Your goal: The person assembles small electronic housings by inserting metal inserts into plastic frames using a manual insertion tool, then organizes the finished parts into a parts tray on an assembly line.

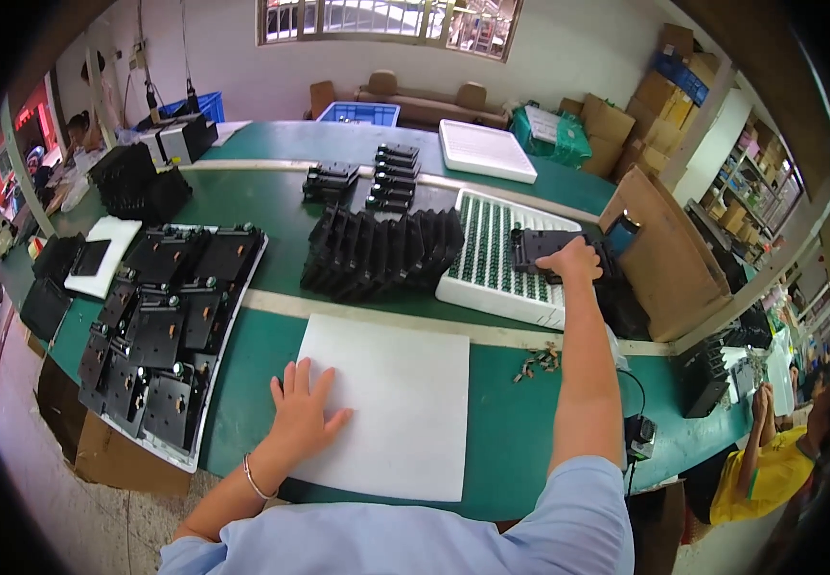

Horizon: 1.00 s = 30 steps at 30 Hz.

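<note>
My left hand (302,412) lies with fingers spread on the left side of a white rectangular sheet (396,422) in front of me. Reaching forward, my right hand (571,261) has its fingers closed on a flat black plastic part (533,247). That part is over the right side of a white foam tray (501,305) with rows of small dark green pieces. More black parts sit just right of the hand, partly hidden by it. Left of the tray, a row of black plastic parts (377,251) stands on edge, packed close together.
A white tray (195,458) with several black assemblies lies at left. Small loose pieces (538,362) sit near my right forearm. A cardboard sheet (669,254) stands at right, beyond a small black device (639,436). A person in yellow (755,470) works at far right.
</note>
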Tool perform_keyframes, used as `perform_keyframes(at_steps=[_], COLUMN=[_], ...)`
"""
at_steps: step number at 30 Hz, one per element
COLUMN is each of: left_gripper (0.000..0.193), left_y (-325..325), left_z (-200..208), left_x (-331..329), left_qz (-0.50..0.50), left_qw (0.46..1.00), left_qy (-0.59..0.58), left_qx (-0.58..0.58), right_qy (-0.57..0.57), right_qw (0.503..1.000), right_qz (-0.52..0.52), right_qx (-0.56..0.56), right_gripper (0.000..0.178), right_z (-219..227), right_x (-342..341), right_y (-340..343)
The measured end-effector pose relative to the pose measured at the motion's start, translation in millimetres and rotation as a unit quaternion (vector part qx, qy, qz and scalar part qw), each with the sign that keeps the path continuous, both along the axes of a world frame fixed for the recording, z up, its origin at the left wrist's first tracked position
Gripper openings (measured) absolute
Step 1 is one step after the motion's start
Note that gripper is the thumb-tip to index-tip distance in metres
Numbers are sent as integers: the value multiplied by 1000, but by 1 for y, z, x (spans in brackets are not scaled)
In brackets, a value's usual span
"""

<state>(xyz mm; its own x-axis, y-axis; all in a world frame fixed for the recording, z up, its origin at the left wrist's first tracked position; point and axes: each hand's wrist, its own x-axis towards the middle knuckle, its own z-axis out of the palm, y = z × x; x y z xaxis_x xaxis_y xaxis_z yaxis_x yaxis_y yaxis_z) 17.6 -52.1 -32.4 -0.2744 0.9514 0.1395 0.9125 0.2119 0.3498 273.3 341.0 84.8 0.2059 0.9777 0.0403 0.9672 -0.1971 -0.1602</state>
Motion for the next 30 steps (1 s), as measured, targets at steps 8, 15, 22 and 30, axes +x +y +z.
perform_keyframes(at_steps=[8, 15, 22, 30], left_gripper=[66, 65, 65, 64], left_y=[-5, -4, -4, -7], left_z=[-7, -6, -4, -6], left_x=[1, 1, -2, -1], left_qz=[-1, -4, -2, -9], left_qw=[1000, 1000, 1000, 999], left_qy=[16, 14, 19, 23], left_qx=[15, 22, 22, 27], right_qy=[46, -23, -58, -96], right_qw=[999, 999, 959, 966], right_qz=[-17, 25, 276, 210], right_qx=[-11, 36, 38, 113], right_gripper=[75, 58, 44, 44], right_z=[4, 4, -21, -52], right_x=[4, 4, -23, -52], right_y=[8, 20, 42, 55])
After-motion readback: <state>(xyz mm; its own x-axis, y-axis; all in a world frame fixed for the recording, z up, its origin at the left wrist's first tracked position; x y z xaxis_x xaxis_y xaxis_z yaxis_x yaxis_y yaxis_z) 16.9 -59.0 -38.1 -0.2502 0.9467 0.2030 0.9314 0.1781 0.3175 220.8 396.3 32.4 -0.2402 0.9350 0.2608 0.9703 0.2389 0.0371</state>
